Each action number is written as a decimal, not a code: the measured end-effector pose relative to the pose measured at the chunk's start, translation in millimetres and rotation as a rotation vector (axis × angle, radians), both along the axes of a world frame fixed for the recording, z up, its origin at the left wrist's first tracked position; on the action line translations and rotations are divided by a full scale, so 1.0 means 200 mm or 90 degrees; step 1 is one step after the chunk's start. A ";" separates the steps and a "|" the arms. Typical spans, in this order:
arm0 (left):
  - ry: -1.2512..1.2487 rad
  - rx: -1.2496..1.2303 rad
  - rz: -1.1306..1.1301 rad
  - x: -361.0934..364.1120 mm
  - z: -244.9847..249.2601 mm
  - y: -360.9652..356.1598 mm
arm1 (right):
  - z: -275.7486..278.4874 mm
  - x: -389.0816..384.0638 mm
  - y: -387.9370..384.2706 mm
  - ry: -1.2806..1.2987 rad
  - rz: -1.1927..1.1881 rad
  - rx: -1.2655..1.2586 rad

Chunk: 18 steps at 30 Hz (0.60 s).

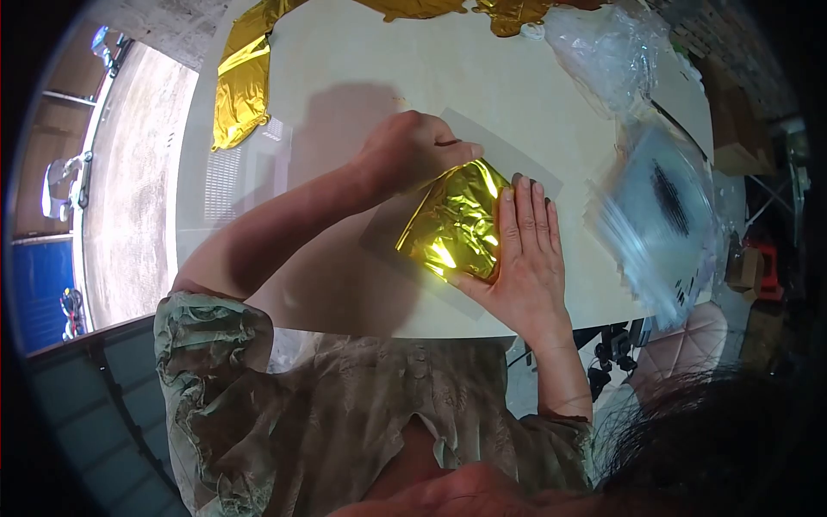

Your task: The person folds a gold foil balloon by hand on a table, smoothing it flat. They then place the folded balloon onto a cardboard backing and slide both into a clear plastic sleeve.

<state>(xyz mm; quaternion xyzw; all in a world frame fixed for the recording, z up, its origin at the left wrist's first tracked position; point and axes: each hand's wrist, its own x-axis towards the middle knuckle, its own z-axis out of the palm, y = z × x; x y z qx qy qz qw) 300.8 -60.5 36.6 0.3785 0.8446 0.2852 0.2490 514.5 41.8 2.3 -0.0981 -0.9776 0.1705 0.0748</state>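
A shiny gold foil packet (457,220), crinkled and roughly square, lies on the table in front of me. Under it is a flat, clear plastic sheet or bag (538,164) whose corners stick out. My left hand (409,155) is closed at the packet's upper edge, thumb and fingers pinched there; the folded fingers hide part of that edge. My right hand (527,250) lies flat along the packet's right side, fingers stretched out and together, with the thumb at its lower edge.
More gold foil (241,90) lies at the table's upper left, with crumpled gold foil (512,13) along the far edge. Crumpled clear plastic (603,56) sits at the upper right. A stack of clear plastic bags (659,215) lies on the table's right side (594,276).
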 end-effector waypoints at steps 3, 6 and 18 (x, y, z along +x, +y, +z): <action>-0.029 0.066 -0.009 -0.04 -0.07 0.01 | 0.00 0.00 0.00 -0.001 0.000 0.000; -0.104 0.073 -0.013 -0.06 -0.07 0.02 | 0.00 0.00 0.00 0.003 -0.002 -0.001; -0.201 0.065 0.027 -0.05 -0.05 0.04 | 0.00 0.00 0.00 0.031 0.004 0.008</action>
